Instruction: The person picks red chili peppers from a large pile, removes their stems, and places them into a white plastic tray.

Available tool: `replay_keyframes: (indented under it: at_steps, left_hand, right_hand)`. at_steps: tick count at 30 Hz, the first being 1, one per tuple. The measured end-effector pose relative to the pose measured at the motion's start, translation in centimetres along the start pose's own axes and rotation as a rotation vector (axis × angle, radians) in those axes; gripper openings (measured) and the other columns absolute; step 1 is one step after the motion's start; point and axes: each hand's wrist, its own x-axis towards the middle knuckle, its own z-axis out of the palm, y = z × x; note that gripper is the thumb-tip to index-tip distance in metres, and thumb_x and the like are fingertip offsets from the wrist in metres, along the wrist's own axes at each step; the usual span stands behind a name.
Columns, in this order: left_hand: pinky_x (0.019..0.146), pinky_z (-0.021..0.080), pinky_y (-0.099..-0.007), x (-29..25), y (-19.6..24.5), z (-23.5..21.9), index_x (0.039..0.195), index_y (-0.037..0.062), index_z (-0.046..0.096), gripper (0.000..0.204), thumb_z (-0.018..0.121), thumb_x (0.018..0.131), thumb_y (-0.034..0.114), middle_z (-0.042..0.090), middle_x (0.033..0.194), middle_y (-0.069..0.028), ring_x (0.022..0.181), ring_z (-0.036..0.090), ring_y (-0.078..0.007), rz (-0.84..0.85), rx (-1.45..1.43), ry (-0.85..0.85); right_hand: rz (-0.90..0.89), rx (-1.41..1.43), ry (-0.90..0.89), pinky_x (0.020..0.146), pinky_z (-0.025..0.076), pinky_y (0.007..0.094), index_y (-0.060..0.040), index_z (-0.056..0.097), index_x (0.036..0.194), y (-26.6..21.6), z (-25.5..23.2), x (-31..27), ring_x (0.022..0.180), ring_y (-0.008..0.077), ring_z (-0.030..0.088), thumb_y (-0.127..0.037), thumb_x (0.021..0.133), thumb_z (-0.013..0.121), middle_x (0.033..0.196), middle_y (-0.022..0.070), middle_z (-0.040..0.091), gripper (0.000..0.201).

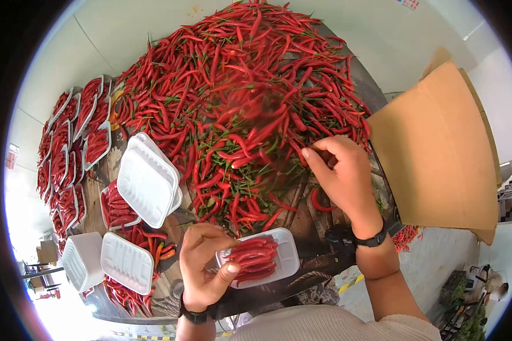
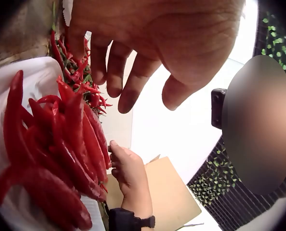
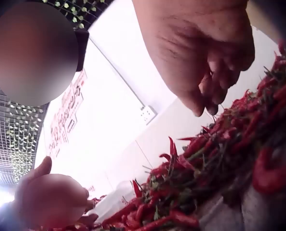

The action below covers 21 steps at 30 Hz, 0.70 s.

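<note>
Counts for you, head view, clock face taken from table centre:

- Your hands: two, the left hand [image 1: 202,267] at 6 o'clock, the right hand [image 1: 341,173] at 3 o'clock.
- Wristbands [image 1: 372,238]: two, one per wrist.
- Chilli heap [image 1: 239,85]: one, at 12 o'clock; single chillies too many to count.
- Part-filled tray [image 1: 284,256]: one, at 6 o'clock.
- Empty tray stacks [image 1: 148,182]: three, from 9 to 7 o'clock.
- Filled trays [image 1: 68,142]: a packed row at 9 o'clock, well over ten; exact number can't be told.
- Cardboard sheet [image 1: 438,153]: one, at 3 o'clock.
</note>
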Motion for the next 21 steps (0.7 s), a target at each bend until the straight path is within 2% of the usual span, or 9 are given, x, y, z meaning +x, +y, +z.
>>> replay_keyframes:
  at_steps: [2,6,9,11,12,14,17,18,21]
  left_hand:
    - [0.082,0.047,-0.0408,-0.1,0.0,0.1,0.094,0.0013,0.074,0.054,0.073,0.082,0.053,0.061,0.093,-0.0123,0.093,0.058,-0.0297,0.01,0.008,-0.01]
    - [0.082,0.047,-0.0403,-0.1,0.2,0.0,0.094,0.0016,0.074,0.051,0.073,0.082,0.051,0.061,0.094,-0.012,0.093,0.058,-0.0295,0.031,0.007,-0.001]
    - [0.084,0.046,-0.0399,-0.2,0.3,0.0,0.095,-0.0003,0.074,0.053,0.071,0.085,0.052,0.06,0.095,-0.0126,0.096,0.058,-0.0287,0.022,0.01,0.001]
    - [0.087,0.046,-0.0396,-0.4,0.4,0.0,0.095,-0.0021,0.073,0.057,0.069,0.087,0.054,0.058,0.097,-0.0133,0.098,0.057,-0.0279,-0.007,0.011,0.004]
    - [0.086,0.046,-0.039,-0.3,0.4,-0.1,0.095,-0.002,0.073,0.055,0.07,0.088,0.052,0.059,0.097,-0.013,0.097,0.058,-0.0276,0.004,0.029,0.0]
    - [0.083,0.048,-0.0369,-0.3,0.2,0.0,0.096,-0.0015,0.073,0.049,0.072,0.087,0.046,0.06,0.096,-0.0124,0.093,0.059,-0.0263,0.04,0.05,0.013]
    - [0.083,0.048,-0.036,-0.4,0.1,0.2,0.097,-0.0015,0.073,0.046,0.075,0.086,0.043,0.06,0.096,-0.0129,0.093,0.059,-0.0258,0.0,0.022,0.033]
    - [0.08,0.048,-0.0376,-0.3,0.0,0.2,0.098,0.003,0.076,0.028,0.08,0.08,0.024,0.062,0.097,-0.0111,0.092,0.059,-0.0269,0.035,0.026,0.042]
    - [0.082,0.048,-0.0345,-0.4,0.1,0.4,0.097,-0.0002,0.075,0.034,0.075,0.088,0.032,0.062,0.098,-0.0104,0.094,0.06,-0.0238,-0.042,0.035,0.034]
  right_hand:
    - [-0.098,-0.202,0.036,0.066,0.047,0.044,-0.0035,0.069,0.081,0.6,0.6,0.0,0.075,0.0329,0.062,-0.021,0.083,0.076,0.076,0.0129,0.063,0.019]
    - [-0.11,-0.252,-0.059,0.066,0.047,0.0446,-0.0039,0.068,0.08,1.3,1.1,-0.2,0.076,0.0331,0.062,-0.02,0.082,0.076,0.076,0.0128,0.063,0.018]
    - [-0.041,-0.243,-0.091,0.064,0.048,0.0423,-0.0034,0.068,0.078,0.1,0.4,-0.3,0.073,0.0313,0.063,-0.02,0.081,0.077,0.076,0.0119,0.063,0.019]
    - [0.077,0.049,-0.154,0.061,0.049,0.0364,-0.0025,0.068,0.078,-1.4,-0.2,-0.6,0.067,0.0243,0.064,-0.018,0.081,0.079,0.074,0.0091,0.063,0.019]
    - [0.069,0.055,-0.156,0.061,0.049,0.0364,-0.0025,0.068,0.078,-1.8,-0.3,-0.9,0.067,0.0243,0.064,-0.018,0.081,0.079,0.074,0.0091,0.063,0.019]
    - [0.037,0.258,-0.218,0.058,0.047,0.0306,-0.0017,0.068,0.079,-2.5,-0.2,-1.4,0.062,0.0172,0.062,-0.015,0.082,0.081,0.072,0.0065,0.062,0.019]
    - [0.011,0.323,-0.285,0.057,0.047,0.0284,-0.0014,0.068,0.079,-3.7,-0.1,-2.2,0.062,0.0146,0.06,-0.013,0.082,0.081,0.071,0.0054,0.061,0.018]
    - [0.006,0.34,-0.314,0.056,0.046,0.0283,-0.0016,0.067,0.079,-4.3,-0.2,-2.4,0.061,0.015,0.06,-0.013,0.081,0.081,0.07,0.0058,0.061,0.018]
    - [-0.244,0.273,-0.336,0.057,0.045,0.0357,-0.0052,0.067,0.076,-5.2,0.6,-3.4,0.062,0.0243,0.058,-0.012,0.076,0.083,0.069,0.0078,0.059,0.017]
